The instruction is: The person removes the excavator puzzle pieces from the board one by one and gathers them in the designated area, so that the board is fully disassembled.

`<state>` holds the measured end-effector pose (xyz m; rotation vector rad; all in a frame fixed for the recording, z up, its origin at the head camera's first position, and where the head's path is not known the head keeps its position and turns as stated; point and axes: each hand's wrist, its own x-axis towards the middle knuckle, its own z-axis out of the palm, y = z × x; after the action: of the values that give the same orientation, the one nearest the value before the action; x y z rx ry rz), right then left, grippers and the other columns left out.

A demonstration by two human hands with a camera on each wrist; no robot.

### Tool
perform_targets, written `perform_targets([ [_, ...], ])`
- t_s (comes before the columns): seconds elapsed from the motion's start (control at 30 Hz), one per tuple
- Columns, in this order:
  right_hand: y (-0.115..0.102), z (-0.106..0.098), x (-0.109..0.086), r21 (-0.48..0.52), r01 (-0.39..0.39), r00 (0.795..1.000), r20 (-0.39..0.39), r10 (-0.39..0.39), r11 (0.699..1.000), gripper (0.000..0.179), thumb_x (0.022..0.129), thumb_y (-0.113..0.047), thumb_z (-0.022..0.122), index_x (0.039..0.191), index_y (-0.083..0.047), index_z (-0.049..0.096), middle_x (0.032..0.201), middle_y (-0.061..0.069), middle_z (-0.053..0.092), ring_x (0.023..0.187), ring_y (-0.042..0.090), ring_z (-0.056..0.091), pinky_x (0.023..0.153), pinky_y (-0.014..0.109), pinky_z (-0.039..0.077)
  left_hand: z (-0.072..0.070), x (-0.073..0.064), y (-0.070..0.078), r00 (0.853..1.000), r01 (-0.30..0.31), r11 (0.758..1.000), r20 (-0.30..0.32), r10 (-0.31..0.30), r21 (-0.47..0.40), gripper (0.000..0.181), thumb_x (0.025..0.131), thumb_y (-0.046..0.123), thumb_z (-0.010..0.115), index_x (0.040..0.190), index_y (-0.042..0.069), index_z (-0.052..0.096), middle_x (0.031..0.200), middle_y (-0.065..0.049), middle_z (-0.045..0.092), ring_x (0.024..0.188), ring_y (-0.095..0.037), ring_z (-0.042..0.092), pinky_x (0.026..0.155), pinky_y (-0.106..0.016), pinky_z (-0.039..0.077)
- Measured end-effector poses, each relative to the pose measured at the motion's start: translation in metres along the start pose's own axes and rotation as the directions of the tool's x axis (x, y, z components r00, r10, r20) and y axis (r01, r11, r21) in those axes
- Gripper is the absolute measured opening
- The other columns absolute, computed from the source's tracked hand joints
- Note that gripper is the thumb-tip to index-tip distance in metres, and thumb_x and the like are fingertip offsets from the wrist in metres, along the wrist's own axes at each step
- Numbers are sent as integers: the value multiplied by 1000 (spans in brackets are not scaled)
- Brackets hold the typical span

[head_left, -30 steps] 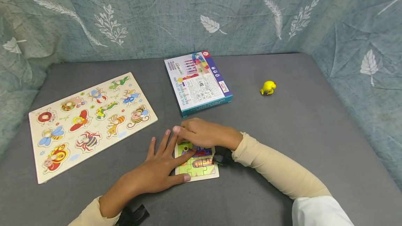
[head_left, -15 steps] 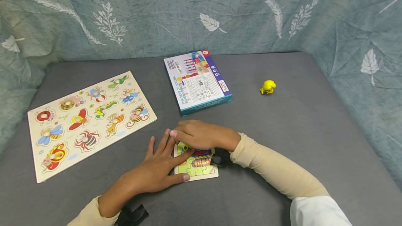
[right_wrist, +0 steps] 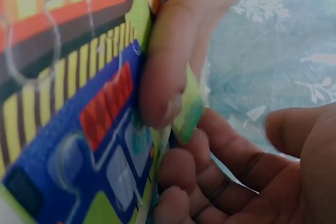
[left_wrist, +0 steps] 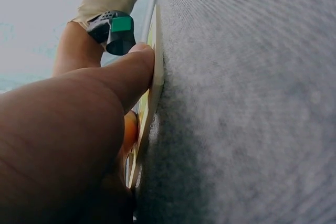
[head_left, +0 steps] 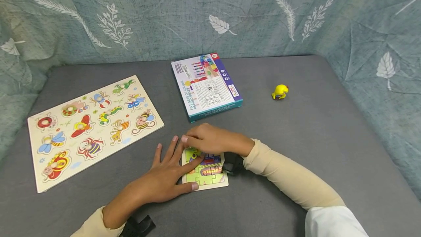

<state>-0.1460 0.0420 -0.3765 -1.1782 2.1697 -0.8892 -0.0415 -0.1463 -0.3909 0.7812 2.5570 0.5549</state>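
Observation:
A small jigsaw puzzle [head_left: 210, 181] with a colourful vehicle picture lies in a pale wooden tray. My left hand [head_left: 167, 178] spreads over its left side, thumb and index finger resting on it. In the left wrist view, the left thumb [left_wrist: 134, 69] lies against the tray's edge. Along the puzzle's far edge, my right hand [head_left: 213, 140] bends its fingers beside the left fingertips. A loose green puzzle piece [right_wrist: 191, 106] stands tilted at the right fingertips in the right wrist view, with a left finger [right_wrist: 168, 66] overlapping it. The right thumb [right_wrist: 286, 129] is apart from the piece.
An insect peg puzzle board [head_left: 108, 134] lies to the left. Beyond the hands is a flat bead-set box [head_left: 210, 87], with a yellow toy chick [head_left: 280, 91] at the back right. Leaf-patterned cloth [head_left: 148, 21] hangs behind the grey table [head_left: 279, 131].
My right hand dipped slightly and rose again at the puzzle's far edge. The left hand stays spread on the puzzle, and the surrounding objects keep their places.

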Motion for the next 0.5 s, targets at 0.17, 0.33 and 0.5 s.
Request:
perform_targets([
  [0.17, 3, -5, -4, 28, 31, 999, 12, -31, 999, 24, 103, -15, 49, 99, -5, 71, 78, -3, 59, 64, 6, 51, 63, 22, 44, -1, 0, 0, 1000, 6, 1000, 0, -6, -6, 71, 92, 64, 49, 152, 30, 34, 160, -14, -17, 142, -34, -23, 101, -69, -14],
  [0.33, 4, -6, -6, 34, 31, 998, 53, -33, 999, 14, 96, -7, 60, 105, -3, 70, 91, -1, 65, 76, 4, 57, 71, 20, 48, -1, 0, -1, 1000, 5, 1000, -2, -5, -8, 71, 92, 66, 48, 152, 31, 34, 160, -15, -17, 142, -34, -23, 102, -69, -14],
  [0.5, 3, -6, -6, 20, 24, 998, 64, -26, 1000, 15, 93, -2, 62, 106, -2, 70, 92, 0, 68, 80, 4, 61, 74, 21, 49, -1, 1, -1, 1000, 11, 1000, 2, -11, 0, 72, 91, 66, 48, 153, 32, 32, 159, -15, -17, 142, -34, -24, 102, -68, -15],
])
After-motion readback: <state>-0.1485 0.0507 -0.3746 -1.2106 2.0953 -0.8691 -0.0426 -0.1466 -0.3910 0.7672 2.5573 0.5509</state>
